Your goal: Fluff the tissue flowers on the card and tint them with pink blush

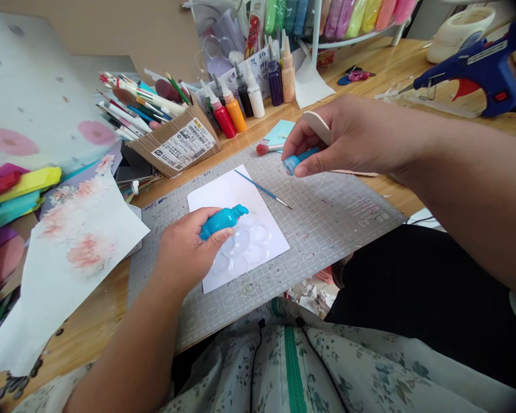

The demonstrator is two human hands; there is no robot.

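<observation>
My left hand [193,244] is closed around a blue paint bottle [221,221], tilted with its uncapped mouth to the right. Below the bottle lies a clear flower-shaped palette [241,241] on a white sheet of paper [210,189]. Raised over the cutting mat, my right hand [339,137] pinches a blue bottle cap [298,160] between thumb and fingers. A pale wooden stick [317,126] is also tucked in that hand. Across the sheet's edge rests a thin blue paintbrush [262,188].
A grey cutting mat [327,229] covers the wooden desk's front. Behind it stand a cardboard box of brushes [184,137] and several paint bottles [253,94]. A blue glue gun [477,74] is at far right; painted paper [81,241] lies left.
</observation>
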